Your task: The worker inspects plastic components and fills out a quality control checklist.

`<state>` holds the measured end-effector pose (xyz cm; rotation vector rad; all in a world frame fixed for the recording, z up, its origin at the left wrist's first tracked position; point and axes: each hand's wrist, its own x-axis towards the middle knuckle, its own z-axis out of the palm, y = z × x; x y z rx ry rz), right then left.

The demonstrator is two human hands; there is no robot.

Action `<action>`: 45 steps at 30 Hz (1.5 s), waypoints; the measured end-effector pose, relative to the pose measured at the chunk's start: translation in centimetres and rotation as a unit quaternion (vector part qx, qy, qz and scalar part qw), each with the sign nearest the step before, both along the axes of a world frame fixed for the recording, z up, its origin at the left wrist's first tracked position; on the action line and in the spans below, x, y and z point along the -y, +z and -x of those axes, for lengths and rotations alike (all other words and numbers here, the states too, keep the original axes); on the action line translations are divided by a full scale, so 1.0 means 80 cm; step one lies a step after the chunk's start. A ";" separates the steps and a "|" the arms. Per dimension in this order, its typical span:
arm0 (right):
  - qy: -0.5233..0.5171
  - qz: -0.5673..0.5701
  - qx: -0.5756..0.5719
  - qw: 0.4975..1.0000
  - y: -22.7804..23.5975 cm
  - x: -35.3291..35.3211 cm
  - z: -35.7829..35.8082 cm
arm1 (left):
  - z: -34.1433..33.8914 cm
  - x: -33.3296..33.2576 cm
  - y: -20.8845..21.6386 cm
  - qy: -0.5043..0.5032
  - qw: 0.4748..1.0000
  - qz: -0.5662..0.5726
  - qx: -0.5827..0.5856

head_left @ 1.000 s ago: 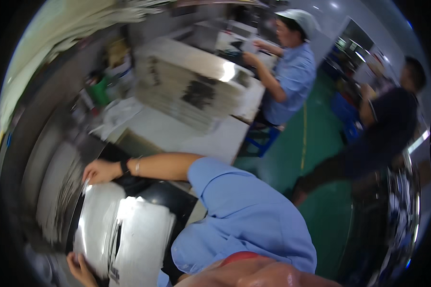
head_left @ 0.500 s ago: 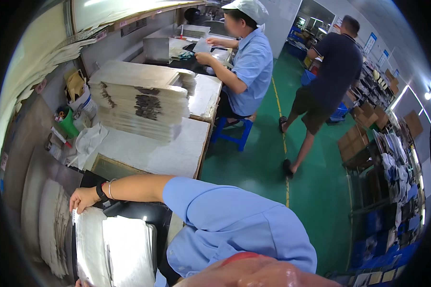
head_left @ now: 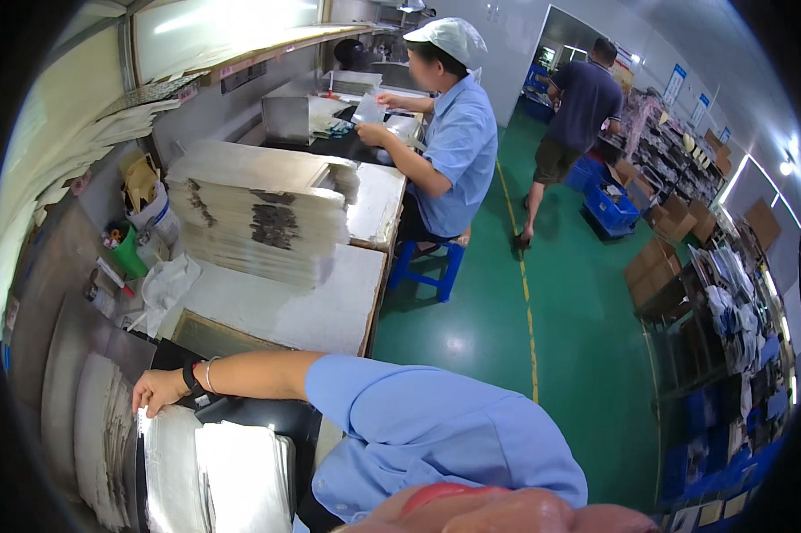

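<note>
My right hand (head_left: 159,391), with a black band and a bangle at the wrist, reaches across to the far left corner of a thin whitish sheet (head_left: 171,471). Thumb and fingers are closed on the sheet's edge. Against that sheet lies a stack of bright white sheets (head_left: 245,475), its edges slightly fanned. Both rest on a black work surface (head_left: 307,417). My left hand is out of the picture.
Worn-edged sheets (head_left: 101,435) stand along the left. Beyond are a white tabletop (head_left: 320,284), a tall sheet stack (head_left: 258,209) and a green cup (head_left: 131,253). A seated co-worker (head_left: 454,133) handles a small sheet; another person (head_left: 582,115) walks in the aisle.
The walking person has moved farther up the aisle. My view has shifted slightly. My right hand stays at the sheet's corner; a bit of skin at the lower left edge has gone from view.
</note>
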<state>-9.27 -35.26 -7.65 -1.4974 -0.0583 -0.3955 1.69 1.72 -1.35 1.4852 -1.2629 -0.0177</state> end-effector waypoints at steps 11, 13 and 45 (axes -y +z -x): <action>-0.012 0.031 0.005 0.999 0.002 0.003 0.000 | 0.021 -0.002 0.025 0.216 0.954 -0.206 0.023; -0.010 0.023 0.000 1.000 0.003 0.000 0.001 | 0.021 -0.005 0.023 0.213 0.957 -0.198 -0.025; -0.007 0.024 0.004 1.000 0.001 0.000 -0.002 | -0.020 -0.004 -0.009 0.030 0.997 -0.069 0.003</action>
